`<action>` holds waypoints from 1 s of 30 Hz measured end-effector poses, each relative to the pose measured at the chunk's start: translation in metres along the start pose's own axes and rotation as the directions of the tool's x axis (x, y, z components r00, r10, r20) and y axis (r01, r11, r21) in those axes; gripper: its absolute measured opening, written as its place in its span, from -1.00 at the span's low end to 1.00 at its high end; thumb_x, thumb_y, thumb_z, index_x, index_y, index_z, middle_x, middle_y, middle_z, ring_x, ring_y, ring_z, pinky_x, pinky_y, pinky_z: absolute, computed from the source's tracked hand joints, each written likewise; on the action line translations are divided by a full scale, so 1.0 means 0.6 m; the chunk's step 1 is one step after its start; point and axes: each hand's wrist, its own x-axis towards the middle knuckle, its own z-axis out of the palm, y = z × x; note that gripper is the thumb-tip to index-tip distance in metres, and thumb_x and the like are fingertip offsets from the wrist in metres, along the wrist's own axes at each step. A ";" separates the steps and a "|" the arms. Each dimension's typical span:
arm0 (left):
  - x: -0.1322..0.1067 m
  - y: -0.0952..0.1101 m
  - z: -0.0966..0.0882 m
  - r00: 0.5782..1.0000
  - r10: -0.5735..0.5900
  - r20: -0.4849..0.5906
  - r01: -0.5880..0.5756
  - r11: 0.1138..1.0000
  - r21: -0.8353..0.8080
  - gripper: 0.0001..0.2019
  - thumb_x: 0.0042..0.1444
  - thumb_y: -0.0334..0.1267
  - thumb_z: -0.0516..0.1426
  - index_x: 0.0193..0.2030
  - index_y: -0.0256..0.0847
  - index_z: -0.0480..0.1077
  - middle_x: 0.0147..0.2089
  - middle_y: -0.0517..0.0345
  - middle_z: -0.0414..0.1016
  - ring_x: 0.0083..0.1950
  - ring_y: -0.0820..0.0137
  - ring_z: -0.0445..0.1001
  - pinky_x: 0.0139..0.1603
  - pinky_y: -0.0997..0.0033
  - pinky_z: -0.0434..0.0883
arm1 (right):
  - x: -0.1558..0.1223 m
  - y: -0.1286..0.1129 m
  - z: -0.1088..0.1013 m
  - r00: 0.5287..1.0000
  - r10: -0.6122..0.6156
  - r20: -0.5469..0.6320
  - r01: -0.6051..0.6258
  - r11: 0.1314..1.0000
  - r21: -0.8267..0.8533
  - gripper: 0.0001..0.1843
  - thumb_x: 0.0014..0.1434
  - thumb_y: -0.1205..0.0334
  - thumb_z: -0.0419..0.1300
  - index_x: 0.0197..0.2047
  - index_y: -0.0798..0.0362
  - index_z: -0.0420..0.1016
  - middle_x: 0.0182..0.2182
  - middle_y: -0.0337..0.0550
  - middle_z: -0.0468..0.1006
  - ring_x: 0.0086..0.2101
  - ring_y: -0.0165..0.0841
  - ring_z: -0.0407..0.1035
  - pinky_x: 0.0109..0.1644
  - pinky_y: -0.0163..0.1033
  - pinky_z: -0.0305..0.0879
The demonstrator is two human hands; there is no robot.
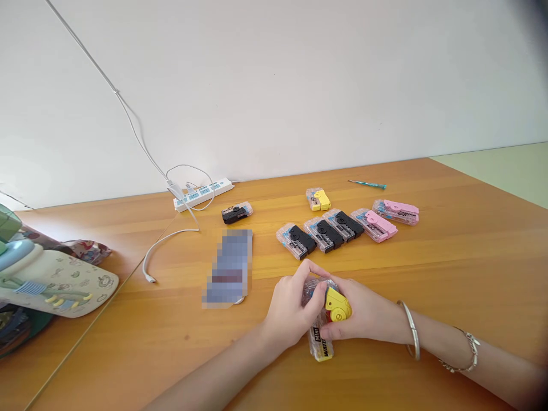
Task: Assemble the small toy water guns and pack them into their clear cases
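The fingers (317, 297) of the left hand (286, 308) are curled in around a yellow-and-clear device (337, 302), the thumb pressed along its transparent body and the index finger arched over the upper end. The right hand (362, 311) grips the same piece from the other side, its thumb lying across the body below the round yellow pivot and the yellow part sitting in the crook between thumb and palm. The device is thus enclosed between both hands, its printed lower end sticking out below the two thumbs; whether that end touches the bench (436, 274) cannot be told.

On the right wrist are a plain bangle (413, 334) and, farther up the forearm, a chain bracelet (473, 351).

Just beyond the hands lies a slanting row of similar pieces: three black devices (324, 235), then two pink devices (374, 225). Behind the row is another yellow device (319, 200), and farther back on the right a thin teal screwdriver (369, 184). Left of the hands lies a pixelated flat object (231, 265), with a lone black device (235, 213) just behind it. A white power strip (203, 195) stands near the wall (274, 85), and a pale patterned bottle (64, 282) leans in at the far left.
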 end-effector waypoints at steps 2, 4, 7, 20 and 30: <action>0.000 0.000 0.001 1.000 0.007 0.001 -0.007 1.000 -0.024 -0.87 0.24 -0.20 -0.08 -0.17 -0.14 0.23 -0.43 0.21 0.50 -0.48 0.42 0.42 -0.42 0.47 0.31 | 0.001 0.004 0.002 1.000 -0.022 -0.012 0.022 1.000 0.022 -0.49 -0.12 0.12 0.35 -0.06 0.00 0.38 -0.27 -0.22 0.57 -0.25 -0.23 0.45 -0.22 -0.19 0.36; 0.000 0.000 0.001 1.000 0.016 -0.003 -0.016 1.000 -0.021 -0.87 0.23 -0.21 -0.07 -0.16 -0.14 0.23 -0.43 0.21 0.50 -0.48 0.42 0.42 -0.42 0.47 0.31 | 0.001 0.008 0.005 0.999 -0.041 -0.031 0.042 0.998 0.045 -0.52 -0.10 0.11 0.34 -0.08 0.01 0.38 -0.29 -0.23 0.57 -0.26 -0.24 0.45 -0.21 -0.19 0.36; 0.000 0.001 0.001 1.000 0.015 -0.013 -0.015 1.000 0.006 -0.87 0.22 -0.22 -0.06 -0.16 -0.14 0.24 -0.46 0.23 0.48 -0.50 0.43 0.40 -0.42 0.48 0.30 | 0.002 0.011 0.007 0.998 -0.053 -0.043 0.055 0.997 0.060 -0.53 -0.08 0.10 0.33 -0.08 0.01 0.39 -0.27 -0.22 0.56 -0.24 -0.24 0.44 -0.19 -0.19 0.36; 0.002 -0.001 -0.008 0.999 0.020 -0.038 -0.017 0.997 0.075 -0.76 0.27 -0.16 -0.16 -0.12 -0.12 0.27 -0.55 0.30 0.39 -0.58 0.45 0.27 -0.47 0.51 0.19 | -0.002 0.006 0.010 0.984 -0.109 -0.139 0.124 0.987 0.105 -0.40 0.22 -0.04 0.05 0.28 -0.07 0.10 -0.04 -0.11 0.47 -0.12 -0.21 0.39 -0.04 -0.08 0.36; 0.003 0.003 -0.011 1.000 0.015 0.026 -0.018 0.994 0.105 -0.66 0.27 -0.13 -0.16 0.16 -0.07 0.08 -0.59 0.35 0.22 -0.55 0.41 0.27 -0.45 0.48 0.20 | 0.008 0.003 0.000 0.958 0.015 -0.285 0.065 0.961 0.269 -0.50 0.18 -0.18 0.02 0.01 -0.01 0.37 -0.13 -0.10 0.51 -0.06 -0.20 0.37 0.01 -0.12 0.35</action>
